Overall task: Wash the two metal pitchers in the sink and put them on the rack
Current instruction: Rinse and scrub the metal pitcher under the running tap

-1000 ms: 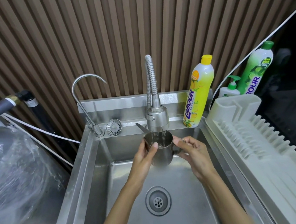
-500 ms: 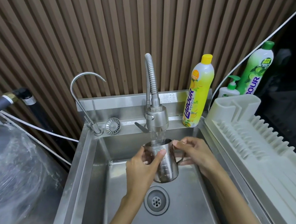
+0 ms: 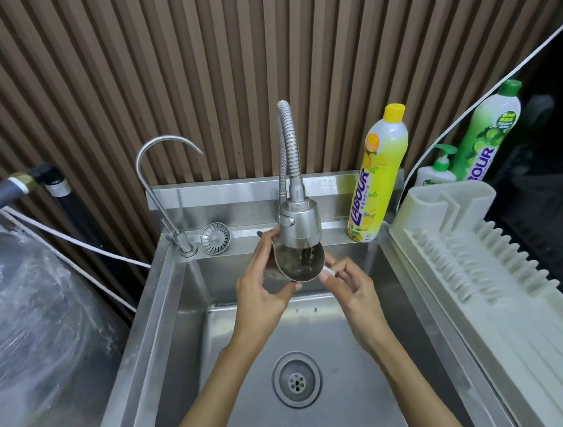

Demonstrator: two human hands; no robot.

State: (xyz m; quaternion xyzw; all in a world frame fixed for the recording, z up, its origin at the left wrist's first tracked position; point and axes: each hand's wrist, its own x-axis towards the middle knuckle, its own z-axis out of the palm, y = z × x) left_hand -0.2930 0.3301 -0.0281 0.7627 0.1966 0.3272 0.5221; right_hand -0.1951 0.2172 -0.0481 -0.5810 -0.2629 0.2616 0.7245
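Rinsing the small shiny steel pitcher (image 3: 299,263) under the spray tap (image 3: 300,222), left hand (image 3: 263,284) wrapped round it, right hand (image 3: 345,281) pinching its handle. Next: tip out, move to the white plastic rack (image 3: 466,257).

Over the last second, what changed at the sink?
The metal pitcher went down from the spray head, then back up and tilted, mouth toward the camera. Left hand and right hand kept hold. Yellow bottle and rack unchanged.
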